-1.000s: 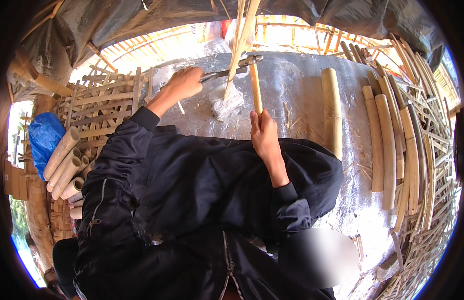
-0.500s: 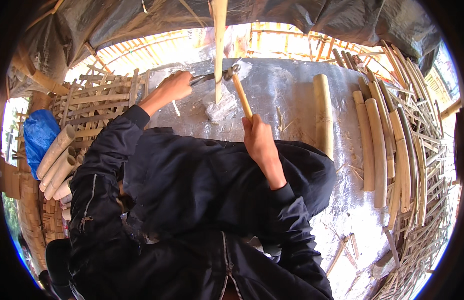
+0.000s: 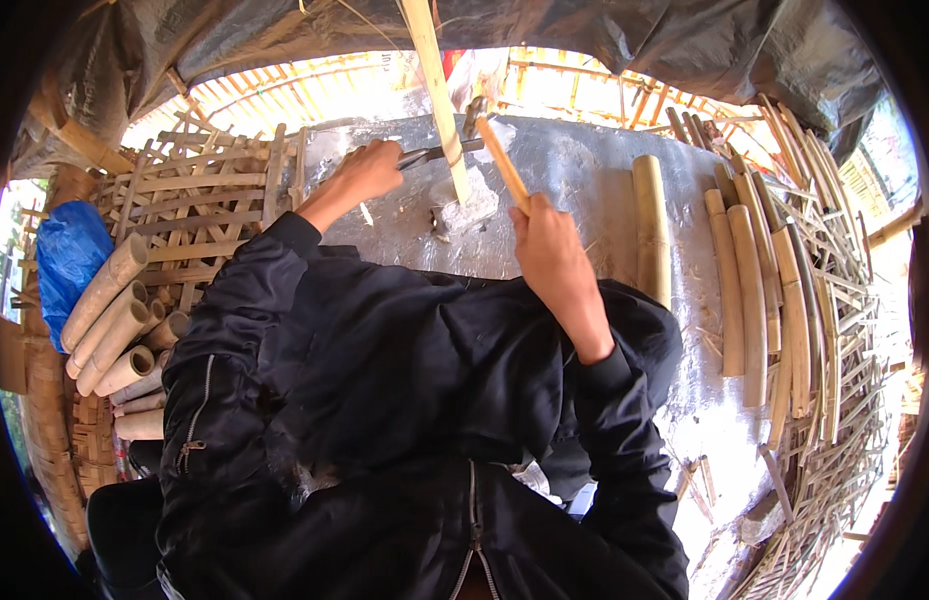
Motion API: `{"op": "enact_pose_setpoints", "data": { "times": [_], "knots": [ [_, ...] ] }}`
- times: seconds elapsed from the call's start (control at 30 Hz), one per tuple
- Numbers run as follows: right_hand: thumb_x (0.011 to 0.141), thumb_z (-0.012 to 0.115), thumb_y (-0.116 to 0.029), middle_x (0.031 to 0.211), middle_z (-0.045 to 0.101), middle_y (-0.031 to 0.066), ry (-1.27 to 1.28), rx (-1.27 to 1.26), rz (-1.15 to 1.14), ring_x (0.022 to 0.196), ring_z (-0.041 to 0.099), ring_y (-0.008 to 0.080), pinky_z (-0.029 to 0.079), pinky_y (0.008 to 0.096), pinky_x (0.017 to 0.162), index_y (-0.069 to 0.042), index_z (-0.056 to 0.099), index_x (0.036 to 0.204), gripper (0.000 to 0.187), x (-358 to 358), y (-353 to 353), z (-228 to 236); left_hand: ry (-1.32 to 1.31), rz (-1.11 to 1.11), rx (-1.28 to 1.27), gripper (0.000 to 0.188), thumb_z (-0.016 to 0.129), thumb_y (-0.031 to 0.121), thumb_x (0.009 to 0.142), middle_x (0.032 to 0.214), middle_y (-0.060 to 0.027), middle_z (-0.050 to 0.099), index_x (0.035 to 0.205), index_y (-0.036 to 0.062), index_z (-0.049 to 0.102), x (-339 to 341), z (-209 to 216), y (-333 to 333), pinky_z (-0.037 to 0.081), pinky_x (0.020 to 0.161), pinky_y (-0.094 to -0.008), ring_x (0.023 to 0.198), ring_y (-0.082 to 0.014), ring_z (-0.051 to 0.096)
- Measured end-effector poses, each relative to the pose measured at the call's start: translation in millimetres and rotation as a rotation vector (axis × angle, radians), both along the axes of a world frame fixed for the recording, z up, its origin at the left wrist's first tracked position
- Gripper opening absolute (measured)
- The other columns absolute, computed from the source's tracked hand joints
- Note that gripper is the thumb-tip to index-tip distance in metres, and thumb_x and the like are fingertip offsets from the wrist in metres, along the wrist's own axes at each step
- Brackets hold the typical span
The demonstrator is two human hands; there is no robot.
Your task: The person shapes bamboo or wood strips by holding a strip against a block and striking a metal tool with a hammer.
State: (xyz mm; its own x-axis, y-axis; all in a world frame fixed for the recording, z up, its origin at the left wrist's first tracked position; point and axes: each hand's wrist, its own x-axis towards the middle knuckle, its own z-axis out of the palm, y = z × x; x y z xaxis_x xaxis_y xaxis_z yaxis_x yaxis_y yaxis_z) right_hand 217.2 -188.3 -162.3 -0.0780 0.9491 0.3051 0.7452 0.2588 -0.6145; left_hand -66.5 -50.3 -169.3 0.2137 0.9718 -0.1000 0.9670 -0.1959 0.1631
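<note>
A pale bamboo piece (image 3: pixel 437 95) stands on a grey stone block (image 3: pixel 468 212), its top leaning left and running up out of view. My left hand (image 3: pixel 365 172) is closed around the handle of a dark-bladed knife (image 3: pixel 425 157). The blade lies level across the bamboo, its tip sticking out on the right; how deep it sits in the bamboo I cannot tell. In my right hand (image 3: pixel 557 250) is a hammer (image 3: pixel 505 165) with a wooden handle. Its metal head is beside the bamboo, just above the blade's tip and apart from it.
A thick bamboo pole (image 3: pixel 652 230) lies right of the block on the grey sheet (image 3: pixel 595 200). Farther right are bamboo lengths (image 3: pixel 750 290) and a heap of split strips (image 3: pixel 845 400). At left stand a woven bamboo panel (image 3: pixel 200 185), stacked tubes (image 3: pixel 110 285) and a blue bag (image 3: pixel 73 260).
The hammer head has risen away from the blade, and my right hand has shifted right. The bamboo leans further left at its top. My left hand stays on the knife.
</note>
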Motion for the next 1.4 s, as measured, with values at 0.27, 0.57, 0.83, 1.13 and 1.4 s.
{"op": "enact_pose_setpoints", "data": {
  "times": [0.27,0.57,0.83,1.13,1.4],
  "knots": [
    [0.106,0.056,-0.020,0.070,0.062,0.0347,-0.002,0.016,-0.154,0.070,0.062,0.0563,0.049,0.0618,0.059,0.004,0.047,0.105,0.026,-15,6,5,-0.058,0.028,-0.015,0.027,0.057,0.009,0.082,0.109,-0.0321,0.070,0.102,-0.0054,0.070,0,-3,-5,0.053,0.092,-0.0565,0.101,-0.0510,0.069],
    [0.106,0.055,-0.017,0.071,0.063,0.0329,0.179,0.035,-0.096,0.070,0.063,0.0548,0.046,0.0595,0.053,0.003,0.047,0.099,0.022,-30,-9,72,-0.001,-0.023,0.087,0.028,0.056,0.011,0.082,0.112,-0.0318,0.068,0.103,-0.0030,0.069,-12,-3,-9,0.051,0.094,-0.0574,0.107,-0.0518,0.065],
    [0.104,0.057,-0.020,0.082,0.064,0.0368,0.012,0.059,-0.026,0.081,0.063,0.0557,0.047,0.0642,0.067,0.006,0.051,0.100,0.028,-14,11,-13,0.022,-0.017,0.067,0.031,0.058,0.012,0.080,0.113,-0.0316,0.068,0.105,-0.0031,0.069,-9,-4,7,0.052,0.092,-0.0577,0.106,-0.0505,0.067],
    [0.105,0.058,-0.020,0.077,0.063,0.0351,0.007,0.012,-0.077,0.071,0.062,0.0561,0.047,0.0635,0.058,0.004,0.049,0.099,0.027,-11,15,-54,0.041,0.006,-0.031,0.033,0.057,0.011,0.084,0.116,-0.0304,0.068,0.112,-0.0028,0.068,2,8,6,0.052,0.095,-0.0566,0.110,-0.0484,0.067],
    [0.105,0.058,-0.018,0.069,0.062,0.0323,0.116,0.072,-0.072,0.069,0.062,0.0545,0.048,0.0619,0.058,0.003,0.047,0.097,0.025,-14,3,31,0.010,0.016,0.037,0.027,0.056,0.014,0.086,0.110,-0.0280,0.070,0.103,-0.0018,0.069,-16,-16,12,0.054,0.088,-0.0572,0.102,-0.0463,0.070]
  ]
}}
